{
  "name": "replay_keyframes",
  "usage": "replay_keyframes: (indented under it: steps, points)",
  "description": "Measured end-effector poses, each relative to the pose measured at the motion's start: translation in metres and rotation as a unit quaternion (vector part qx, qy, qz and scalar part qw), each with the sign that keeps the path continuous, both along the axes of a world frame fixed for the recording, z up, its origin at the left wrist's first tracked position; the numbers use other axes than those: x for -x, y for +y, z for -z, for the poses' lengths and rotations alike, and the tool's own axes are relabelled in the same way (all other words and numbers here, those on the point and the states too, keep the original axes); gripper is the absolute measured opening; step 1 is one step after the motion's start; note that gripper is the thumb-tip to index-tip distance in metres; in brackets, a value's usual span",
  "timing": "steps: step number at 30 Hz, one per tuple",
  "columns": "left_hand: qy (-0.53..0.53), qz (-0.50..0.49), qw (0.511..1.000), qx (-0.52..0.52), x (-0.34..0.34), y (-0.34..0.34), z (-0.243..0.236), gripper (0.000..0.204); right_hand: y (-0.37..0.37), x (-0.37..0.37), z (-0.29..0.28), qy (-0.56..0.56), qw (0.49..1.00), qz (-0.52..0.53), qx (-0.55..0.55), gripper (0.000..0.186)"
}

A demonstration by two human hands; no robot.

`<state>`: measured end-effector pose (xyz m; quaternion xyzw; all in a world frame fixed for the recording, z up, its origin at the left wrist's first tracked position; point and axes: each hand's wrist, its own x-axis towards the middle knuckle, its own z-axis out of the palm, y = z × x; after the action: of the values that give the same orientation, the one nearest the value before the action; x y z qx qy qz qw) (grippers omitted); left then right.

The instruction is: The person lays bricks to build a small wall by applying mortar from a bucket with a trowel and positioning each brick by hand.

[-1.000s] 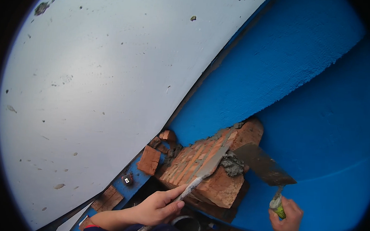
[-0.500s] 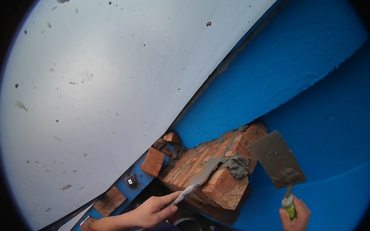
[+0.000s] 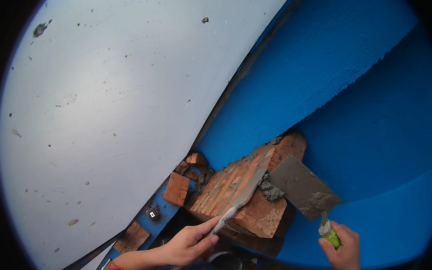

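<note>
My left hand [image 3: 192, 245] is wrapped round the mortar-caked handle of a narrow flat-bladed pointing tool [image 3: 247, 192]. Its grey blade lies along the top of a brickwork block [image 3: 238, 179], beside a lump of wet grey mortar [image 3: 270, 189]. In my right hand [image 3: 344, 249] is a trowel [image 3: 304, 187] with a green grip and a broad, smeared blade. That blade's left edge meets or overlaps the lump's right side; contact is hard to tell. The lump sits between both blades, above the brick [image 3: 265, 214] at the block's near end.
A blue rough-textured wall [image 3: 256, 103] rises behind the brickwork, with a white speckled panel [image 3: 106, 111] on the left. Loose bricks [image 3: 177, 189] and a small dark device [image 3: 152, 213] sit on a blue ledge. A round dark bucket [image 3: 226, 263] stands below.
The trowel has moved left, up to the mortar lump. The pointing tool's blade has come up along the lump's other side, and the lump looks narrower. The view has shifted slightly.
</note>
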<state>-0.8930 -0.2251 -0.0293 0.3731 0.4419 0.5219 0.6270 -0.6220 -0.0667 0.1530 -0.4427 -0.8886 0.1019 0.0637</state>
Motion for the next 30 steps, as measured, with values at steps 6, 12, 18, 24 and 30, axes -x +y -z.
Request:
replay_keyframes:
  steps: [6, 12, 18, 24, 30]
  points:
    - [0.075, -0.020, 0.997, -0.030, -0.006, 0.002, 0.008, 0.054, 0.001, -0.004, 0.004, -0.054, 0.997, -0.017, -0.054, 0.037]
    - [0.158, -0.064, 0.981, -0.092, -0.008, -0.007, 0.025, 0.055, 0.002, -0.013, 0.010, 0.002, 0.997, -0.023, -0.074, 0.040]
    - [0.086, -0.023, 0.996, -0.022, 0.005, -0.037, 0.049, 0.053, 0.004, -0.029, 0.019, 0.066, 0.996, 0.012, -0.050, 0.037]
    - [-0.024, -0.020, 0.999, -0.021, 0.006, -0.022, 0.036, 0.054, 0.003, -0.035, 0.015, 0.097, 0.993, 0.061, -0.011, 0.031]
    - [0.126, -0.033, 0.986, -0.100, 0.001, -0.002, 0.032, 0.055, -0.003, -0.034, 0.017, 0.076, 0.997, 0.023, -0.024, 0.028]
